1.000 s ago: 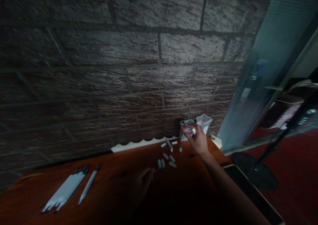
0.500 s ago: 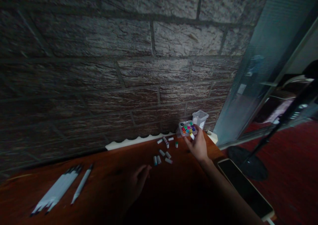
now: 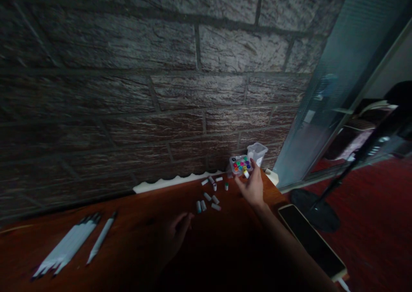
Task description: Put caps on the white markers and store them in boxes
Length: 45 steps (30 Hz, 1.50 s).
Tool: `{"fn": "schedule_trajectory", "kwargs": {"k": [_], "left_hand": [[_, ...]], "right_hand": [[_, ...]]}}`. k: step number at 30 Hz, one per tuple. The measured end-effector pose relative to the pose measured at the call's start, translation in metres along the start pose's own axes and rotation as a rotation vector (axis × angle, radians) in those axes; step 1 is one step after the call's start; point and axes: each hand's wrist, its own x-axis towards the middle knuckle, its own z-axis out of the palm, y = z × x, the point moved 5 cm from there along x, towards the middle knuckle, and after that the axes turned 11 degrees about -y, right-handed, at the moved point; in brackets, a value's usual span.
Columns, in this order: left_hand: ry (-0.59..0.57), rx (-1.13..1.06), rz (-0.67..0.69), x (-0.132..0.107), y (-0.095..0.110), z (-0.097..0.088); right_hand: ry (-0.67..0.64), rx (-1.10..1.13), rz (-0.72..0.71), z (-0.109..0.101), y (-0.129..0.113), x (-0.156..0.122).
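Observation:
My right hand (image 3: 252, 184) reaches to the back right of the wooden desk (image 3: 135, 223) and pinches a small white marker cap (image 3: 246, 173) just in front of a clear box (image 3: 240, 165) filled with coloured marker ends. My left hand (image 3: 175, 236) rests in shadow on the desk with its fingers loosely curled, and I see nothing in it. Several loose white caps (image 3: 209, 193) lie scattered between the two hands.
An empty clear cup (image 3: 256, 153) stands beside the box against the brick wall (image 3: 161, 90). Several white markers (image 3: 69, 247) lie at the desk's left. A phone (image 3: 310, 240) lies at the right edge. A dark stand (image 3: 317, 206) rises from the red floor.
The view has shifted slightly, and my right hand with the cap has stayed by the clear box. My left hand has hardly moved.

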Motion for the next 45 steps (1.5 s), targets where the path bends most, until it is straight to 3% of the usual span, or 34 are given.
{"fn": "schedule_trajectory", "kwargs": {"k": [8, 12, 17, 21, 23, 26, 29, 33, 37, 41, 45], "left_hand": [[-0.014, -0.011, -0.025, 0.000, 0.002, 0.000], [-0.013, -0.036, -0.027, -0.001, 0.008, 0.000], [-0.012, -0.060, -0.014, -0.001, 0.007, 0.001], [-0.027, -0.033, 0.010, 0.000, 0.006, 0.002], [-0.036, -0.029, 0.017, 0.000, 0.006, 0.003], [-0.046, -0.022, 0.020, 0.001, 0.006, 0.003], [-0.039, -0.015, 0.035, 0.001, 0.006, 0.003], [-0.040, -0.017, 0.065, 0.002, 0.004, 0.005], [-0.019, -0.027, 0.089, 0.003, 0.003, 0.007], [-0.037, -0.031, 0.112, 0.004, 0.007, 0.005], [-0.011, -0.014, 0.134, 0.001, 0.020, 0.005]], "right_hand": [[-0.040, -0.051, 0.022, 0.001, -0.002, 0.031], [-0.057, -0.026, 0.047, -0.002, -0.001, 0.034], [0.033, 0.016, 0.020, -0.045, -0.011, 0.042], [0.053, 0.110, 0.015, -0.085, -0.029, 0.086], [0.049, 0.071, 0.015, -0.093, -0.037, 0.113], [-0.028, -0.006, 0.057, -0.084, -0.039, 0.145], [-0.211, -0.100, 0.092, -0.056, -0.033, 0.157], [-0.421, -0.249, 0.111, -0.020, -0.026, 0.151], [-0.471, -0.244, 0.090, -0.012, -0.023, 0.143], [-0.335, -0.207, 0.068, -0.035, -0.020, 0.127], [-0.054, 0.000, 0.044, -0.054, -0.015, 0.072]]}}
